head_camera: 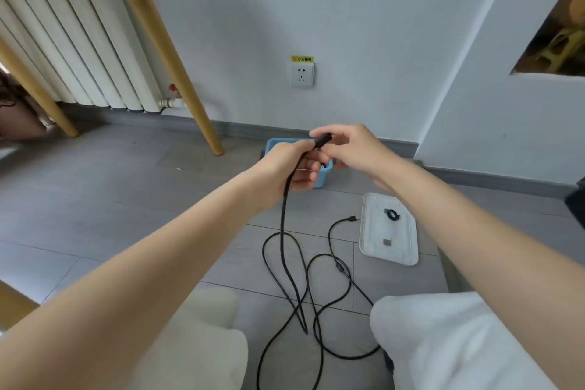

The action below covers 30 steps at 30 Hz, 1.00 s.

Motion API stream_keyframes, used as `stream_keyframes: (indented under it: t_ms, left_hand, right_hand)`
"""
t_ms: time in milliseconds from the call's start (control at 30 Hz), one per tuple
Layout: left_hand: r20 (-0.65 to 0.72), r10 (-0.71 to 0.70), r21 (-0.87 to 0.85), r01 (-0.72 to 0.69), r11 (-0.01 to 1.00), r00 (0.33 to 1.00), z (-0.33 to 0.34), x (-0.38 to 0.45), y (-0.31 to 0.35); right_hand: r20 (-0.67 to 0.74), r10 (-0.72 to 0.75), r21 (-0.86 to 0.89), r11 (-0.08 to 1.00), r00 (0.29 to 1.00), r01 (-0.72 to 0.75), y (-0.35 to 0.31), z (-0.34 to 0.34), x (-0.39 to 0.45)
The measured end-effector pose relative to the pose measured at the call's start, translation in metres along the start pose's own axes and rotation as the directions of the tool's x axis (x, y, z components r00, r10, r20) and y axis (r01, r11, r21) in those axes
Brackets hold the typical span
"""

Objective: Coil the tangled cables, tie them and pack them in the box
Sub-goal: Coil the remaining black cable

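A long black cable point(282, 225) hangs from my hands and lies in loose tangled loops on the grey floor between my knees. My left hand point(285, 168) grips the cable just below its plug end. My right hand point(348, 149) pinches the black plug at the top. The cable's other plug point(352, 218) lies on the floor beside a white lid. A blue box point(324, 172) stands on the floor behind my hands, mostly hidden by them. A small black tie point(392, 215) rests on the white lid point(376, 241).
A wooden table leg point(190, 95) stands left of the box, with a white radiator point(79, 47) behind it. A wall socket point(302, 74) is above the box. My white-trousered knees point(443, 336) frame the cable loops.
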State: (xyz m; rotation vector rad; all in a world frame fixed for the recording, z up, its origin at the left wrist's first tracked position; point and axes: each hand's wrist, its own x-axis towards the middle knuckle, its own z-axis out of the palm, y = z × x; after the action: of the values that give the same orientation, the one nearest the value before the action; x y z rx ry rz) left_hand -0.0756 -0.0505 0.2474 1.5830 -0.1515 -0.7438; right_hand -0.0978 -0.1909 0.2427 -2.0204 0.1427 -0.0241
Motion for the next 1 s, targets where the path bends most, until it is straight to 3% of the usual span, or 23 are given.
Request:
stream_keyframes:
  t_ms: [67, 167, 233, 300, 333, 400, 467, 567, 633, 733, 867, 933, 1000]
  left_hand:
    - [0.051, -0.076, -0.155, 0.083, 0.984, 0.996, -0.001, -0.004, -0.003]
    - [0.038, -0.130, -0.246, 0.136, 0.960, 0.991, -0.007, -0.003, -0.001]
    - [-0.013, -0.081, -0.277, 0.074, 0.958, 0.997, -0.009, 0.001, 0.006]
    - [-0.074, -0.011, -0.379, -0.017, 0.925, 0.997, -0.009, 0.008, 0.014]
    - [-0.099, 0.023, -0.426, -0.063, 0.902, 0.995, -0.008, 0.012, 0.018]
    - [-0.134, 0.073, -0.479, -0.129, 0.869, 0.988, -0.006, 0.019, 0.024]
    - [-0.105, 0.094, -0.514, -0.135, 0.847, 0.990, -0.005, 0.021, 0.025]
    - [0.030, 0.112, -0.565, -0.076, 0.822, 0.993, -0.007, 0.014, 0.023]
    - [0.137, 0.115, -0.515, -0.029, 0.857, 0.984, -0.006, 0.005, 0.019]
    - [0.287, 0.043, -0.334, 0.058, 0.941, 0.957, 0.000, -0.011, 0.006]
    - [0.480, -0.167, -0.102, 0.244, 0.964, 0.861, -0.005, -0.029, -0.014]
    - [0.471, -0.301, 0.141, 0.266, 0.954, 0.829, -0.009, -0.034, -0.023]
    - [0.361, -0.396, 0.335, 0.278, 0.900, 0.844, -0.013, -0.034, -0.030]
  right_hand:
    - [0.004, -0.033, -0.104, 0.994, 0.999, 0.033, 0.002, 0.006, -0.003]
    - [-0.053, -0.130, -0.265, 0.958, 0.990, 0.111, 0.003, 0.017, 0.002]
    - [-0.005, -0.003, -0.061, 0.998, 1.000, 0.002, 0.000, 0.023, 0.001]
    - [0.258, 0.153, 0.203, 0.957, 0.954, -0.209, -0.003, 0.025, -0.003]
    - [0.400, 0.143, 0.269, 0.926, 0.905, -0.265, -0.003, 0.025, -0.007]
    - [0.544, 0.054, 0.371, 0.880, 0.838, -0.298, -0.004, 0.023, -0.014]
    - [0.549, 0.006, 0.391, 0.882, 0.836, -0.262, -0.003, 0.017, -0.017]
    - [0.536, 0.041, 0.154, 0.977, 0.843, -0.145, 0.005, 0.008, -0.017]
    - [0.521, 0.082, -0.080, 0.996, 0.850, -0.047, 0.011, 0.006, -0.019]
    - [0.475, 0.096, -0.356, 0.930, 0.875, 0.092, 0.021, 0.002, -0.016]
    - [0.548, 0.184, -0.477, 0.870, 0.816, 0.124, 0.020, -0.015, -0.015]
    - [0.534, 0.192, -0.516, 0.845, 0.823, 0.138, 0.016, -0.024, -0.015]
    - [0.464, 0.155, -0.542, 0.828, 0.872, 0.141, 0.013, -0.031, -0.011]
